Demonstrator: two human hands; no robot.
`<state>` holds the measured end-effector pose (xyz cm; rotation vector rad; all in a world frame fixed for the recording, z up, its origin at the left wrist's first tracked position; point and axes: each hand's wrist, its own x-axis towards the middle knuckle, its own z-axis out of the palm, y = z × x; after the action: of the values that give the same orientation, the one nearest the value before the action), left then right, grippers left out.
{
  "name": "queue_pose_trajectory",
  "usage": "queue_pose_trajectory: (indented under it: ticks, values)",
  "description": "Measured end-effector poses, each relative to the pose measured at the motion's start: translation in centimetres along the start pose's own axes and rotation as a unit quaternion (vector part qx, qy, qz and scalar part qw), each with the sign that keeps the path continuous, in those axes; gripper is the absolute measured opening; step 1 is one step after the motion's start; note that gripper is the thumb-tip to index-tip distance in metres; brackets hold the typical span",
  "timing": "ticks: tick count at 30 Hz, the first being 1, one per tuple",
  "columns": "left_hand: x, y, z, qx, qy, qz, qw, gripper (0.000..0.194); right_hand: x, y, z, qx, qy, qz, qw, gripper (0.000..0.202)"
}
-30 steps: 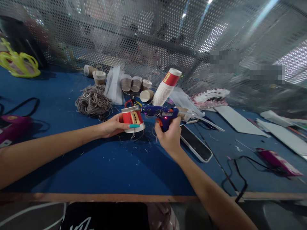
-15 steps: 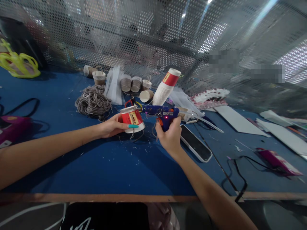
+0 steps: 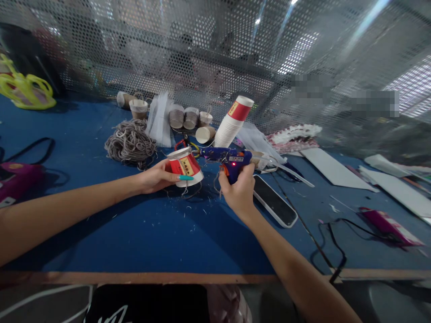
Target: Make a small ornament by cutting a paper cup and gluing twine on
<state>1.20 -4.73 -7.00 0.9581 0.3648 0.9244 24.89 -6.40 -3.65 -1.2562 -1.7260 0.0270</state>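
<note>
My left hand [image 3: 157,176] is closed around a red and white paper cup [image 3: 186,165], held upside down with its narrow end up and tilted a little. Grey yarn strands dangle from its lower rim. My right hand [image 3: 238,190] grips a dark blue hot glue gun [image 3: 224,155] by its handle, with a red light lit and a clear glue stick [image 3: 289,172] poking out of its back. The nozzle is at the right side of the cup, near its upper edge; whether it touches cannot be made out. Past the cup lies a grey yarn bundle [image 3: 130,142].
Behind stands a leaning stack of paper cups [image 3: 232,123], beside several yarn-wrapped cups [image 3: 177,117]. A phone [image 3: 275,202] lies right of my right hand. White boards [image 3: 336,168] and a purple item [image 3: 390,228] with a black cord are at right. Yellow scissors [image 3: 30,92] stand far left.
The cup has tilted slightly in my left hand, its upper end shifting a little left. The glue gun stays in nearly the same place.
</note>
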Motion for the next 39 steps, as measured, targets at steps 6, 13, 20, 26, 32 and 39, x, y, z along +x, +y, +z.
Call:
queue_pose_trajectory:
  ticks: [6, 13, 20, 26, 32, 39]
  values:
    - [-0.05, -0.02, -0.03, 0.008, 0.009, -0.002, 1.0, 0.043, 0.02, 0.11, 0.1, 0.0, -0.003, 0.006, 1.0, 0.036]
    - [-0.1, -0.06, -0.23, 0.013, 0.0, -0.002, 1.0, 0.041, 0.16, 0.01, 0.02, -0.001, -0.003, 0.005, 1.0, 0.036]
    - [-0.22, -0.04, -0.36, 0.015, 0.002, 0.0, 1.0, 0.044, 0.1, 0.24, 0.06, -0.016, -0.009, 0.012, 1.0, 0.038]
    - [-0.15, -0.21, -0.52, 0.019, 0.003, 0.002, 1.0, 0.044, 0.13, 0.3, 0.03, -0.016, -0.012, 0.01, 1.0, 0.036]
    - [-0.21, -0.01, -0.06, 0.015, 0.013, -0.001, 1.0, 0.048, 0.23, 0.47, 0.05, -0.024, -0.007, 0.005, 1.0, 0.037]
    - [-0.32, 0.25, 0.07, 0.032, -0.001, -0.003, 0.999, 0.049, 0.32, 0.3, 0.34, 0.061, 0.016, 0.093, 0.994, 0.049]
